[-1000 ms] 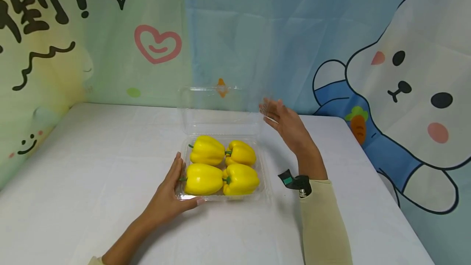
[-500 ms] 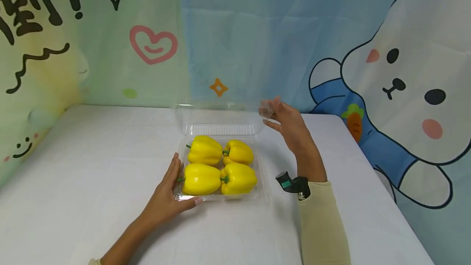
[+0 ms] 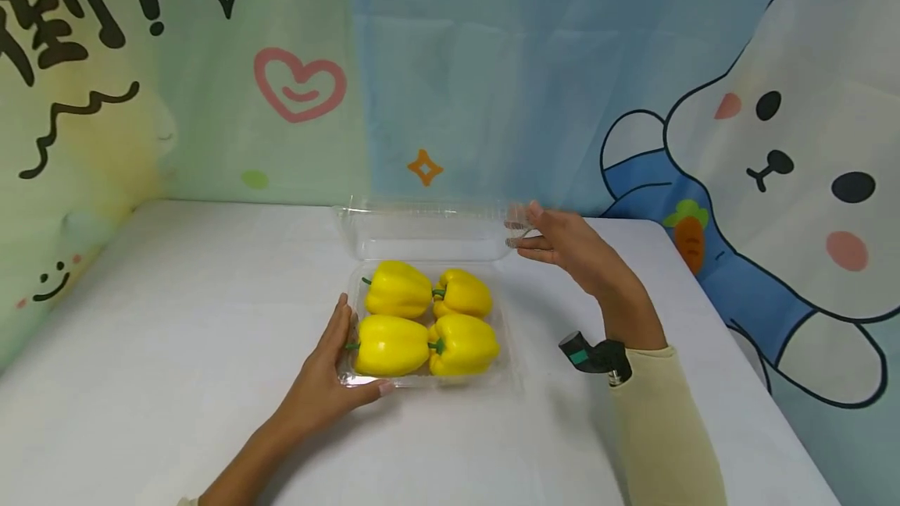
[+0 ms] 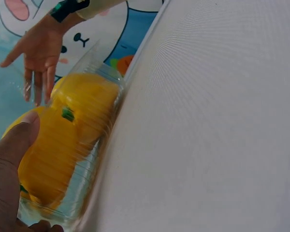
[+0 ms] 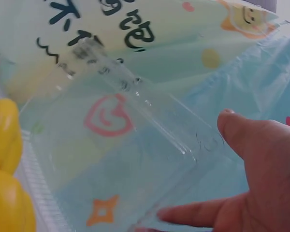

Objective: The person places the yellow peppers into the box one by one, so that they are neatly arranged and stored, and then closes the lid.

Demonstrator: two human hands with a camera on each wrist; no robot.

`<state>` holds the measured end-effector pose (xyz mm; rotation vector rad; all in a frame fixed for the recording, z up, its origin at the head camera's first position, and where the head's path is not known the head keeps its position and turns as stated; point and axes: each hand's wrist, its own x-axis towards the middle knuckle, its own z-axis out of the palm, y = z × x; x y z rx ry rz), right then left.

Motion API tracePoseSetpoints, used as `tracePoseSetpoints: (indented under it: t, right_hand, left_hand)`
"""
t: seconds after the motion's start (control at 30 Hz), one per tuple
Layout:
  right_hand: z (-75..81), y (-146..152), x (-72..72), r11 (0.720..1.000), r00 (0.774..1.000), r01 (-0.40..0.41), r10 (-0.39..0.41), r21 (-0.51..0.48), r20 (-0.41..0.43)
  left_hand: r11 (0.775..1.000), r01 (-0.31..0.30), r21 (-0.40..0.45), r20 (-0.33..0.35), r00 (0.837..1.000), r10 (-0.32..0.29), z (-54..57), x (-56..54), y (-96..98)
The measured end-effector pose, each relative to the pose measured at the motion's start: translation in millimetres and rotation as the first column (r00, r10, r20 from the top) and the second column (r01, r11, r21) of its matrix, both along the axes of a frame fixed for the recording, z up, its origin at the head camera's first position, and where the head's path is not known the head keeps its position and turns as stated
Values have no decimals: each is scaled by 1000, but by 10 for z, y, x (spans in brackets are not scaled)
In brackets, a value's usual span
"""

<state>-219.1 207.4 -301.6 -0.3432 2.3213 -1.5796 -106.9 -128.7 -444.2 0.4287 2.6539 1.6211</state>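
In the head view, a clear plastic clamshell box (image 3: 436, 383) sits on the table with several yellow bell peppers (image 3: 391, 345) in its base. My left hand (image 3: 319, 377) holds the base at its near left corner, thumb along the front and fingers along the left side. The hinged lid (image 3: 432, 236) stands raised at the back. At the lid's right end is my right hand (image 3: 573, 248), its fingers touching the plastic. The right wrist view has the thumb (image 5: 232, 123) well apart from the fingers (image 5: 193, 212), near the lid's edge.
A white cloth covers the table (image 3: 176, 318). Behind it hangs a printed backdrop (image 3: 478, 84) with a rabbit, a heart and lettering. A black wrist camera (image 3: 598, 355) is strapped to the right wrist.
The lid's upper edge has come lower and tips forward toward the person. My right hand has come down slightly with it. The left hand and peppers keep their places.
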Motion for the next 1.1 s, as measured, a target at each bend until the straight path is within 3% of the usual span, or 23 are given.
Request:
tracePoseSetpoints:
  t: [0.3,0.43,0.57,0.73,0.83,1.0,1.1]
  right_hand:
    - [20,115,128,961,982,-188,185,205,34]
    - [-55,196,166,935,965,-263,260,237,42]
    - [-167,306,208,912,939,-331,343,242,-10]
    - [-282,327,279,881,905,-361,410,306,-112]
    - [-353,304,332,861,885,-379,444,340,-138]
    - [-452,300,402,852,868,-419,477,314,-136]
    - [-505,314,423,851,866,-430,483,302,-128]
  left_hand:
    - [1000,-3,6,7,1000,3,7,4,5]
    - [1000,-1,16,2,1000,1,22,-1,-4]
    - [999,12,37,-12,1000,-12,30,-14,-9]
    - [991,35,132,20,999,-38,55,-16,-58]
    - [971,56,231,30,997,-65,86,-13,-101]
    - [943,90,320,-24,996,-87,148,5,-135]
    - [942,99,320,-50,995,-87,189,23,-132]
